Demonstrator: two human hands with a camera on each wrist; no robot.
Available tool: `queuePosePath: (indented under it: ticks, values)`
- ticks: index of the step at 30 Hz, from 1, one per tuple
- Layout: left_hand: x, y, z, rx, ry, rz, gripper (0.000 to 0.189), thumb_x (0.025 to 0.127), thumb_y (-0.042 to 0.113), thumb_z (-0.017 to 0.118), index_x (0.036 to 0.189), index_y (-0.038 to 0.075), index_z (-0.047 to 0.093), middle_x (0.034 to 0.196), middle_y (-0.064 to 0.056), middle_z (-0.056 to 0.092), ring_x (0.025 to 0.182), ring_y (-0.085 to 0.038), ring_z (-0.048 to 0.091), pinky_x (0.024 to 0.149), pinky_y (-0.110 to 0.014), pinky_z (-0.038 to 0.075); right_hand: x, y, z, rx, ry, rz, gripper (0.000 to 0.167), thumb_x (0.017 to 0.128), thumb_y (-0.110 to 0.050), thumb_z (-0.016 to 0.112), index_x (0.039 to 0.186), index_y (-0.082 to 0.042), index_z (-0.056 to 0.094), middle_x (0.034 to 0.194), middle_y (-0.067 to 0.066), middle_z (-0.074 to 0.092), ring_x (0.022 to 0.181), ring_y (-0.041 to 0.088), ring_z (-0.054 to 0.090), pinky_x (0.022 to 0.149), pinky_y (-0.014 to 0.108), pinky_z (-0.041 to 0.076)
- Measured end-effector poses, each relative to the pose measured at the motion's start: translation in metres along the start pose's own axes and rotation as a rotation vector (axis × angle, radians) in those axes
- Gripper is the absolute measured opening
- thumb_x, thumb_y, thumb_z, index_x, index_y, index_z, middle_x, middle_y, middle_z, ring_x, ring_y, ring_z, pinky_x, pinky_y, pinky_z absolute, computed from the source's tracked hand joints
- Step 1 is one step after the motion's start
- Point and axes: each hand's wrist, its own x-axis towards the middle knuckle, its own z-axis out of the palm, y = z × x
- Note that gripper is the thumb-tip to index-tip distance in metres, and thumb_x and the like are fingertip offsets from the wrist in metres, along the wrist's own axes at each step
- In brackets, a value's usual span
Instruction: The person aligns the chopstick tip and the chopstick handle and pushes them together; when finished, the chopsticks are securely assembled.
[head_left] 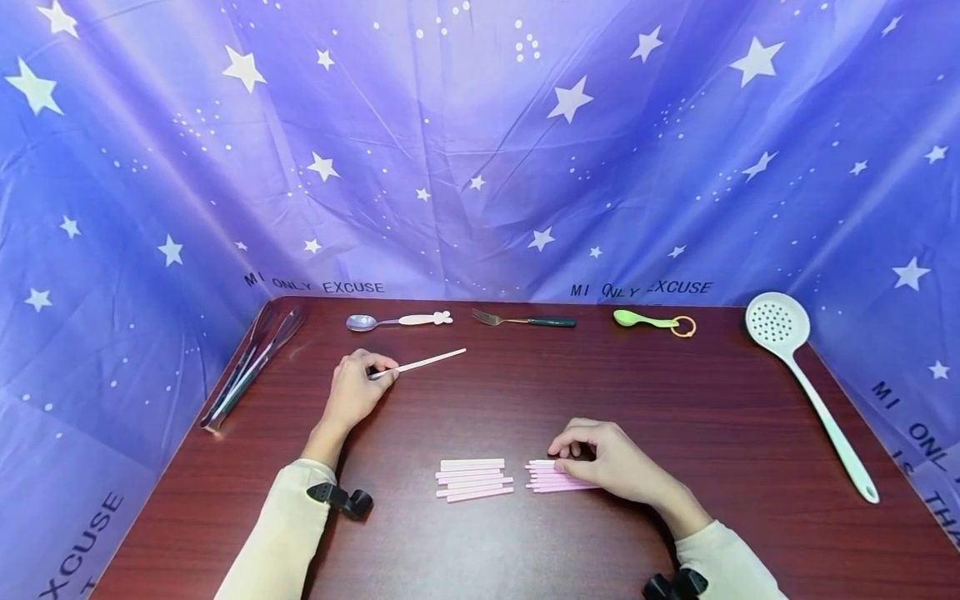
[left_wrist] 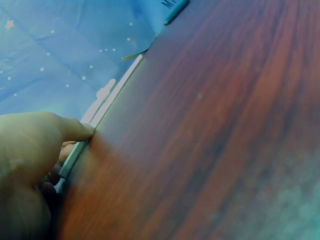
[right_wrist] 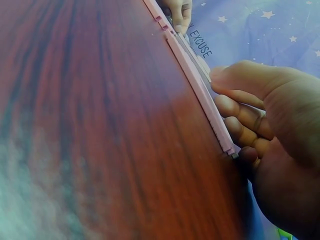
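My left hand (head_left: 358, 385) pinches a slim whitish stick (head_left: 431, 361) near one end, between thumb and fingers. The stick slants up to the right, just in front of the spoon (head_left: 405, 320). In the left wrist view, the thumb lies against the stick (left_wrist: 117, 92). My right hand (head_left: 611, 460) is over a bundle of pink sticks (head_left: 547, 478) and covers their right ends. Its fingers are loosely bent, the thumb close to the bundle. In the right wrist view, the fingers curve beside the pink sticks (right_wrist: 200, 97). Left of them lies another group of pale pink sticks (head_left: 472, 482).
Along the back edge lie a fork (head_left: 525, 320) with a dark handle and a green spoon (head_left: 645, 319) with an orange ring. A whisk-like metal utensil (head_left: 251, 371) is at the left edge, a white slotted skimmer (head_left: 813, 392) at the right. A starry curtain (head_left: 480, 150) encloses the table (head_left: 420, 550).
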Motion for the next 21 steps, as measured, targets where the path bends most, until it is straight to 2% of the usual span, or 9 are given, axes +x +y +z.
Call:
queuePosePath:
  ticks: [3, 6, 9, 11, 15, 18, 21]
  values:
    - [0.000, 0.001, 0.000, 0.001, -0.001, -0.009, 0.013, 0.084, 0.015, 0.082, 0.096, 0.011, 0.081, 0.089, -0.011, 0.067, 0.090, -0.034, 0.058, 0.082, -0.044, 0.040, 0.000, 0.000, 0.000, -0.006, -0.001, -0.010, 0.017, 0.085, -0.008, 0.081, 0.095, -0.020, 0.077, 0.081, -0.012, 0.063, 0.075, 0.011, 0.059, 0.066, 0.023, 0.049]
    - [-0.002, 0.004, 0.000, -0.008, 0.030, -0.010, 0.017, 0.083, 0.014, 0.082, 0.099, 0.010, 0.080, 0.092, -0.012, 0.068, 0.093, -0.034, 0.057, 0.085, -0.046, 0.039, 0.000, 0.000, 0.000, -0.019, -0.006, -0.020, 0.018, 0.085, -0.007, 0.081, 0.095, -0.020, 0.077, 0.081, -0.012, 0.062, 0.076, 0.011, 0.059, 0.066, 0.022, 0.049]
    - [-0.005, 0.012, 0.000, -0.040, 0.073, 0.008, 0.019, 0.082, 0.013, 0.083, 0.101, 0.011, 0.080, 0.096, -0.011, 0.069, 0.095, -0.034, 0.056, 0.086, -0.045, 0.039, -0.001, 0.000, -0.001, -0.034, -0.006, -0.030, 0.019, 0.084, -0.005, 0.080, 0.095, -0.020, 0.077, 0.081, -0.013, 0.062, 0.075, 0.011, 0.059, 0.066, 0.021, 0.049]
    - [-0.010, 0.020, 0.002, -0.061, 0.082, 0.042, 0.019, 0.082, 0.014, 0.083, 0.101, 0.012, 0.079, 0.097, -0.010, 0.071, 0.097, -0.033, 0.058, 0.087, -0.044, 0.040, -0.001, 0.000, -0.001, -0.042, -0.003, -0.038, 0.020, 0.083, -0.004, 0.080, 0.095, -0.020, 0.077, 0.081, -0.013, 0.062, 0.075, 0.011, 0.059, 0.066, 0.021, 0.048]
    - [-0.025, 0.042, 0.008, -0.136, 0.017, 0.109, 0.020, 0.082, 0.014, 0.083, 0.102, 0.014, 0.079, 0.095, -0.004, 0.073, 0.094, -0.026, 0.063, 0.086, -0.039, 0.046, -0.001, 0.000, -0.002, -0.053, 0.003, -0.039, 0.021, 0.083, -0.004, 0.080, 0.095, -0.020, 0.077, 0.081, -0.014, 0.061, 0.075, 0.012, 0.059, 0.065, 0.021, 0.048]
    - [-0.040, 0.057, 0.012, -0.200, -0.068, 0.129, 0.020, 0.083, 0.014, 0.083, 0.102, 0.017, 0.079, 0.090, 0.002, 0.072, 0.087, -0.016, 0.065, 0.081, -0.032, 0.051, -0.001, 0.000, 0.000, -0.054, -0.002, -0.023, 0.020, 0.083, -0.006, 0.080, 0.095, -0.021, 0.077, 0.081, -0.015, 0.061, 0.075, 0.011, 0.059, 0.066, 0.021, 0.048]
    - [-0.055, 0.068, 0.017, -0.243, -0.160, 0.140, 0.019, 0.084, 0.015, 0.082, 0.102, 0.020, 0.079, 0.087, 0.008, 0.069, 0.082, -0.009, 0.062, 0.075, -0.027, 0.052, -0.001, 0.000, 0.001, -0.049, -0.003, -0.008, 0.019, 0.084, -0.007, 0.080, 0.095, -0.022, 0.077, 0.081, -0.014, 0.062, 0.076, 0.010, 0.059, 0.067, 0.021, 0.048]
